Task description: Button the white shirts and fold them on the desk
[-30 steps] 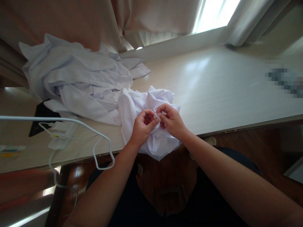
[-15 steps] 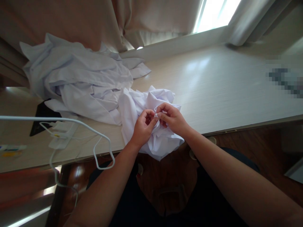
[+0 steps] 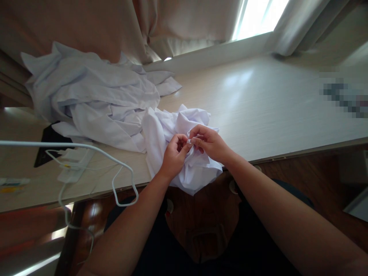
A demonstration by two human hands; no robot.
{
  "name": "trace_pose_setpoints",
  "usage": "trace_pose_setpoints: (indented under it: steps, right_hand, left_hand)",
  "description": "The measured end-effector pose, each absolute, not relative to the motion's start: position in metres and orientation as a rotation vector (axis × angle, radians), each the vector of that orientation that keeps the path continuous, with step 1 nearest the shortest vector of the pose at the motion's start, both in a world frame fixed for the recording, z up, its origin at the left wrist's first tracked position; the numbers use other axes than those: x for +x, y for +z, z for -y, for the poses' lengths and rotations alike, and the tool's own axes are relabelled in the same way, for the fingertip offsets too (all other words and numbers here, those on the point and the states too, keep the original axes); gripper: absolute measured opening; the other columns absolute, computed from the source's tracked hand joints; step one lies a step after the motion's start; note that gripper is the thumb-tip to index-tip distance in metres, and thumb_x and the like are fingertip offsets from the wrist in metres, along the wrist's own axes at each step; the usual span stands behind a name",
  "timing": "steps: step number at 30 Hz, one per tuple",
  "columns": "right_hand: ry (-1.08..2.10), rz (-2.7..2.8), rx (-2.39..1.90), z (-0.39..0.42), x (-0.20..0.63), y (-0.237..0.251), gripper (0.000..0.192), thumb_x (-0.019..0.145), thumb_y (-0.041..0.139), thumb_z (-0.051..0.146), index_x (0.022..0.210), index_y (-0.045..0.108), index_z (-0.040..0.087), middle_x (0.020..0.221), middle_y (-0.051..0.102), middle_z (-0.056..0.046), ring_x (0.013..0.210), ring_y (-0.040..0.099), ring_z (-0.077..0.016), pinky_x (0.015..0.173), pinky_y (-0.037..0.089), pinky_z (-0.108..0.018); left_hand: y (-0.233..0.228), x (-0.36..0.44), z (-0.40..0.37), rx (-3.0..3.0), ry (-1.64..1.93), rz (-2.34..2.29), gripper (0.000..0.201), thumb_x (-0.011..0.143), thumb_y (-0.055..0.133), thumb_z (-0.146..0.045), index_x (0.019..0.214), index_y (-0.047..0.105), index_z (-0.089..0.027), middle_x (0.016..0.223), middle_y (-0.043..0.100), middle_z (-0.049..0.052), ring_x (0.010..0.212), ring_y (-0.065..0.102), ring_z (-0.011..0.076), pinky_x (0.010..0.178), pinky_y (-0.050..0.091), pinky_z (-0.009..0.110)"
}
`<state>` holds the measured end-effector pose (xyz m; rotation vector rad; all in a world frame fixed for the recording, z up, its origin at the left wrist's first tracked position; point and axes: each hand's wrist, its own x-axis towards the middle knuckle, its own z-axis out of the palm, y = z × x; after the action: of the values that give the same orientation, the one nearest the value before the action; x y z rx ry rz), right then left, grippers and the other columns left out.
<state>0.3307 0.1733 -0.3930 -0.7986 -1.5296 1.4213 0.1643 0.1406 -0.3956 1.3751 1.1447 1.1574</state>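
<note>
A crumpled white cloth garment [image 3: 156, 134] lies at the front edge of the pale table, part of it drooping over the edge. My left hand [image 3: 176, 153] pinches a small fold of it between thumb and fingers. Right beside it, my right hand [image 3: 208, 143] is closed on the same bit of fabric, fingertips nearly meeting the left ones. What exactly lies between the fingertips is too small to make out beyond white cloth. A larger heap of white cloth [image 3: 100, 86] spreads to the left, touching the garment.
On the left are a white power strip [image 3: 73, 166] with cables, a black flat object [image 3: 51, 140] and a white bent rod [image 3: 94, 147] in the foreground. Beige curtains [image 3: 189, 23] hang behind the table [image 3: 273, 99]. A blurred item lies far right.
Both hands keep their pinch on the cloth, with only slight finger movement. The whole view has shifted a little.
</note>
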Motion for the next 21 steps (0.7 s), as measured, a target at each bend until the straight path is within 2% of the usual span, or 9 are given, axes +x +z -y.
trace_pose_setpoints:
  steps: [13, 18, 21]
  right_hand:
    - [1.189, 1.655, -0.933, -0.1693, 0.327, -0.3938, 0.003, 0.089, 0.055, 0.023, 0.091, 0.056, 0.022, 0.078, 0.055, 0.0, 0.068, 0.05, -0.0137, 0.063, 0.043, -0.027]
    - [1.094, 1.686, -0.936, -0.1683, 0.3249, -0.3947, 0.005, 0.09, 0.051, 0.02, 0.092, 0.056, 0.021, 0.082, 0.057, -0.001, 0.074, 0.051, -0.015, 0.067, 0.042, -0.028]
    - [1.031, 1.727, -0.95, -0.1675, 0.324, -0.3947, 0.007, 0.089, 0.049, 0.018, 0.091, 0.056, 0.02, 0.082, 0.058, -0.002, 0.076, 0.052, -0.0159, 0.07, 0.041, -0.029]
  left_hand:
    - [-0.3973, 0.1635, -0.1408, 1.341, 1.135, -1.185, 0.032, 0.087, 0.068, -0.046, 0.098, 0.055, -0.02, 0.079, 0.053, -0.001, 0.066, 0.047, 0.0109, 0.061, 0.038, 0.022]
    - [-0.3981, 0.1645, -0.1406, 1.352, 1.134, -1.186, 0.029, 0.089, 0.066, -0.042, 0.099, 0.055, -0.018, 0.087, 0.056, 0.001, 0.073, 0.051, 0.0119, 0.065, 0.041, 0.022]
    - [-0.3992, 0.1647, -0.1423, 1.291, 1.082, -1.175, 0.029, 0.089, 0.066, -0.041, 0.099, 0.055, -0.017, 0.083, 0.054, 0.0, 0.07, 0.049, 0.0113, 0.063, 0.039, 0.022]
